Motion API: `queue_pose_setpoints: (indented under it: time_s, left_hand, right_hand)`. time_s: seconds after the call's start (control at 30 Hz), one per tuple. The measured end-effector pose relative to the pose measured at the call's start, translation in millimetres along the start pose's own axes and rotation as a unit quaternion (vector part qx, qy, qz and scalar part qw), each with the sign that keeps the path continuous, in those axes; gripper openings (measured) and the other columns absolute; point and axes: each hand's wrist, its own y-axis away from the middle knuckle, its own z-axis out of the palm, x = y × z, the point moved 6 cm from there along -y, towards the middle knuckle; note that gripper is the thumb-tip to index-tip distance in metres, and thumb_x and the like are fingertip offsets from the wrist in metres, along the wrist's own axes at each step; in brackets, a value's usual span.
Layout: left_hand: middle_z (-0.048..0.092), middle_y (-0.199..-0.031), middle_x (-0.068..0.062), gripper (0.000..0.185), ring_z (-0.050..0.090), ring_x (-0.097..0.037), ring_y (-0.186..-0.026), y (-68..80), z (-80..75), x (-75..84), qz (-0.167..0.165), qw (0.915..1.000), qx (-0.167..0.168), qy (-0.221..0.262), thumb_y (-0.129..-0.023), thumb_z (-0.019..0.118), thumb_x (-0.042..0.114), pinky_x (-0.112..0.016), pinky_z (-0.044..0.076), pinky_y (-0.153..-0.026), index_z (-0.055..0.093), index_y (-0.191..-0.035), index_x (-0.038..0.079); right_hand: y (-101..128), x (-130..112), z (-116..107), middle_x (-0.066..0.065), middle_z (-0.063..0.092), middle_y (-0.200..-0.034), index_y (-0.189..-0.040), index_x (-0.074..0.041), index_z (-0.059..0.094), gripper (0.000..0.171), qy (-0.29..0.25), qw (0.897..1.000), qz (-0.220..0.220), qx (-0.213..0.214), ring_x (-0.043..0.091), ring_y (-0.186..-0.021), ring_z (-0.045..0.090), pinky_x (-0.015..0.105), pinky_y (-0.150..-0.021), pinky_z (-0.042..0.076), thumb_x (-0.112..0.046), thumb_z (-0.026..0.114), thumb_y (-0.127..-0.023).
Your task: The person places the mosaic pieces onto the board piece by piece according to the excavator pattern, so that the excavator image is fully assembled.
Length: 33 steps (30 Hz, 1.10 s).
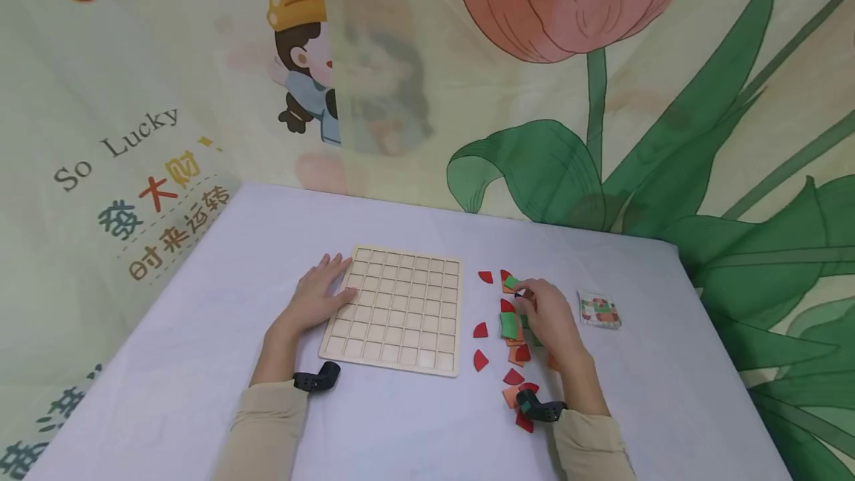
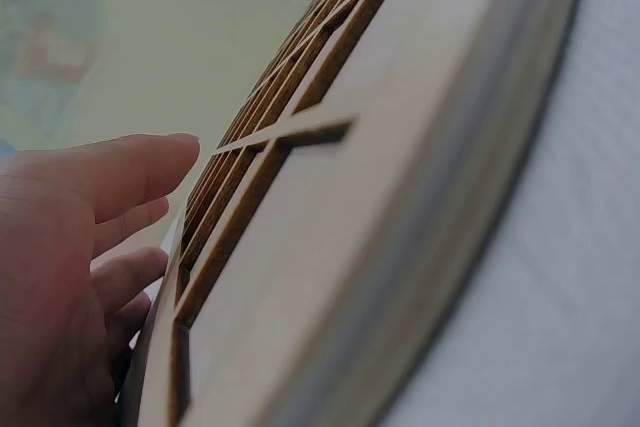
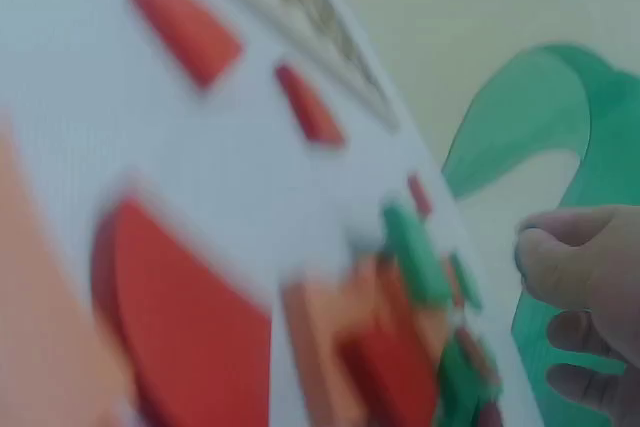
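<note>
My left hand lies spread at the left edge of a square wooden grid board, thumb over its rim. In the left wrist view, the fingers are fairly straight beside the board's raised slats. Over the far end of the pile, my right hand pinches a small dark piece between thumb and forefinger; mostly its edge shows. A green square tile lies right by those fingertips. Nearer me, red quarter-round tiles, a green tile and orange tiles lie scattered, some overlapping.
A small patterned card in red, green and white lies right of my right hand. The white-covered table meets a printed cloth backdrop at its far edge. Several loose red tiles lie between board and pile.
</note>
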Motion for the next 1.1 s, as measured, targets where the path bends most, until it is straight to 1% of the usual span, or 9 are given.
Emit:
queue_pose_setpoints:
  time_s: [0.07, 0.17, 0.3, 0.5, 0.6, 0.73, 0.87, 0.97, 1.1]
  left_hand:
    - [0.024, -0.155, -0.02, 0.066, 0.01, -0.038, -0.147, -0.1, -1.1, -0.2, -0.001, 1.0, 0.003, -0.001, -0.092, 0.056, 0.036, -0.056, 0.004, -0.119, 0.034, -0.147, 0.007]
    - [0.024, -0.155, -0.02, 0.066, 0.01, -0.038, -0.147, 0.0, -2.2, -0.3, 0.0, 1.0, 0.004, -0.004, -0.092, 0.056, 0.036, -0.056, 0.004, -0.119, 0.034, -0.147, 0.007]
    - [0.024, -0.155, -0.021, 0.064, 0.011, -0.039, -0.146, 0.1, -1.5, -1.2, 0.0, 1.0, 0.005, -0.006, -0.092, 0.057, 0.034, -0.056, 0.005, -0.119, 0.035, -0.146, 0.006]
    - [0.026, -0.155, -0.02, 0.062, 0.012, -0.038, -0.146, 1.5, 4.8, -0.9, 0.002, 0.9999, 0.003, -0.014, -0.093, 0.056, 0.035, -0.055, 0.006, -0.119, 0.039, -0.144, 0.005]
    - [0.026, -0.154, -0.02, 0.061, 0.012, -0.038, -0.146, 2.1, 7.2, 0.2, 0.002, 0.9999, 0.002, -0.011, -0.092, 0.056, 0.035, -0.056, 0.007, -0.119, 0.04, -0.143, 0.005]
    - [0.027, -0.154, -0.02, 0.061, 0.013, -0.038, -0.146, 2.9, 6.2, 0.9, 0.001, 0.9999, 0.008, -0.013, -0.092, 0.057, 0.035, -0.056, 0.007, -0.119, 0.041, -0.143, 0.005]
    - [0.026, -0.154, -0.02, 0.06, 0.013, -0.038, -0.146, 2.5, 4.7, 0.4, 0.001, 0.9997, 0.01, -0.023, -0.092, 0.057, 0.035, -0.056, 0.007, -0.119, 0.041, -0.143, 0.006]
    - [0.026, -0.154, -0.02, 0.06, 0.013, -0.038, -0.146, 1.8, 3.8, 0.4, 0.004, 0.9996, 0.011, -0.026, -0.092, 0.056, 0.035, -0.056, 0.008, -0.119, 0.041, -0.143, 0.006]
    - [0.026, -0.154, -0.02, 0.06, 0.013, -0.038, -0.146, 1.2, 2.2, 1.7, 0.007, 0.9996, 0.014, -0.025, -0.092, 0.057, 0.035, -0.055, 0.008, -0.119, 0.041, -0.143, 0.006]
  right_hand:
    - [-2.1, -9.7, 1.4, 0.007, 0.06, -0.093, -0.116, -0.012, 0.065, 0.026, -0.033, 0.999, 0.001, 0.004, 0.019, -0.079, 0.052, 0.027, -0.065, 0.053, -0.014, 0.065, -0.09]
    - [-5.7, -23.7, 8.9, 0.006, 0.063, -0.095, -0.115, -0.016, 0.067, 0.025, -0.08, 0.997, 0.018, 0.004, 0.019, -0.08, 0.054, 0.022, -0.063, 0.053, -0.015, 0.065, -0.091]
    - [-10.4, -39.8, 23.3, 0.004, 0.068, -0.097, -0.108, -0.015, 0.069, 0.02, -0.131, 0.99, 0.045, 0.002, 0.019, -0.084, 0.059, 0.024, -0.069, 0.055, -0.018, 0.068, -0.088]
    - [-12.2, -53.7, 44.9, 0.004, 0.067, -0.099, -0.097, -0.014, 0.065, 0.013, -0.189, 0.977, 0.095, -0.02, 0.019, -0.088, 0.063, 0.026, -0.07, 0.057, -0.021, 0.069, -0.087]
    - [-13.3, -55.5, 52.9, 0.003, 0.064, -0.1, -0.104, -0.016, 0.064, 0.017, -0.187, 0.977, 0.099, -0.024, 0.018, -0.089, 0.061, 0.023, -0.069, 0.056, -0.02, 0.068, -0.088]
    - [-15.8, -60.0, 58.7, 0.003, 0.062, -0.099, -0.116, -0.021, 0.067, 0.025, -0.16, 0.985, 0.057, -0.029, 0.017, -0.082, 0.054, 0.021, -0.062, 0.049, -0.017, 0.062, -0.092]
    - [-17.7, -64.6, 59.5, 0.003, 0.063, -0.095, -0.109, -0.02, 0.071, 0.02, -0.148, 0.988, 0.028, -0.011, 0.018, -0.077, 0.049, 0.024, -0.059, 0.044, -0.014, 0.061, -0.092]
    - [-18.6, -67.3, 61.3, 0.002, 0.066, -0.094, -0.103, -0.018, 0.071, 0.015, -0.144, 0.989, 0.021, 0.0, 0.017, -0.079, 0.052, 0.024, -0.066, 0.047, -0.014, 0.064, -0.091]
    - [-18.7, -69.4, 63.5, 0.002, 0.069, -0.095, -0.101, -0.015, 0.068, 0.012, -0.141, 0.99, 0.015, 0.012, 0.016, -0.08, 0.057, 0.026, -0.071, 0.052, -0.015, 0.066, -0.09]
